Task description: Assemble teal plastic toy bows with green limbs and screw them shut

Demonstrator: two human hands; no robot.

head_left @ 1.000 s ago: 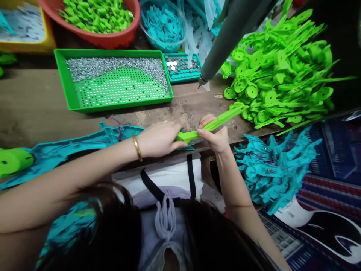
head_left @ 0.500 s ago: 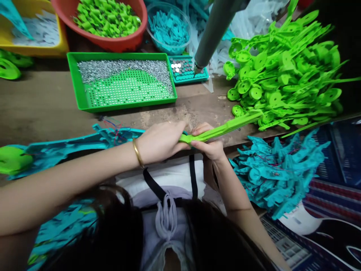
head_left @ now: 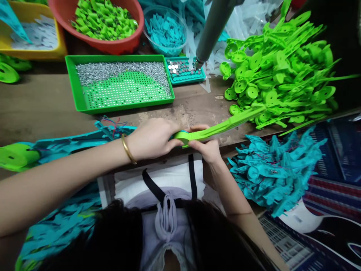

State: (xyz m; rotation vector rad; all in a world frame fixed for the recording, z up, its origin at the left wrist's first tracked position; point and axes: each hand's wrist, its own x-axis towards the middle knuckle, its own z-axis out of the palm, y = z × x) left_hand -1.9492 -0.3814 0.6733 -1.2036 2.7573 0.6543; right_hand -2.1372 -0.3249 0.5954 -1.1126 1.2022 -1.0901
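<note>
At the table's front edge, both hands grip a long green plastic part [head_left: 222, 127] with a round end; a bit of turquoise plastic shows beneath that end. My left hand [head_left: 153, 138] is closed on the round end, its thumb pressed along the side. My right hand [head_left: 207, 145] is closed around the narrow stem beside it, thumb on the near side. The far end of the part reaches toward a pile of similar green parts [head_left: 278, 75]. Left of my left hand lies a turquoise plastic piece [head_left: 73, 141] with thin red and blue wires, partly behind my forearm.
A green tray of small screws [head_left: 124, 104] lies ahead, with a turquoise holder of small metal discs [head_left: 186, 78] beside it. Above that holder hangs a grey screwdriver [head_left: 213, 35]. A red bowl [head_left: 124, 46] holds small green parts. Wired turquoise parts [head_left: 276, 169] are heaped at right.
My left hand has shifted slightly left, so more of the green part's round end shows. The camera view has moved a little. Both hands keep hold of the part.
</note>
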